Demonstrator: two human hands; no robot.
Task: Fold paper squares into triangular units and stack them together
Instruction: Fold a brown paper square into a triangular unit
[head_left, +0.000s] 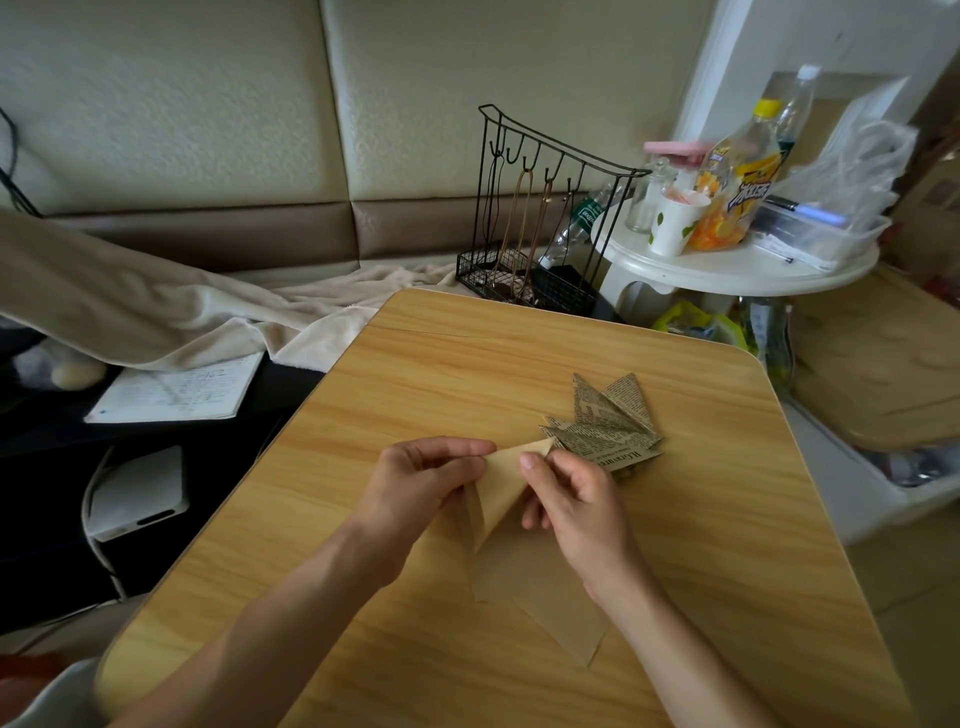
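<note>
- a pale wood-grain surface (467, 374) fills the middle of the view, with a padded wall, a cream blanket (156, 312) and a black wire rack (530, 218) behind it, and a cluttered round white side table (737, 265) to the right.
- the plain kraft paper unit (501, 488) is held just above the surface, half folded, its tip pointing toward the stack of folded newsprint units (605, 423).
- the left hand (421, 488) pinches the unit's left flap, thumb and fingers (457, 448) clamped on the paper.
- the right hand (571, 499) pinches the right flap near the tip, fingers curled round the paper's edge.
- more flat kraft paper (545, 587) lies on the surface below the hands, partly under the right wrist.
- the unit's tip sits just beside the nearest newsprint unit, perhaps touching it; i cannot tell which.
- risk: the flaps look uneven and bowed, so pressing now would likely set a crooked crease and the unit would not nest cleanly.
- risk: pushing the tip forward could nudge the fanned stack and spread it, since nothing holds it down.
- risk: the right forearm resting over the flat paper could drag or wrinkle it.
- risk: a loosened pinch would probably let the springy paper unfold.
</note>
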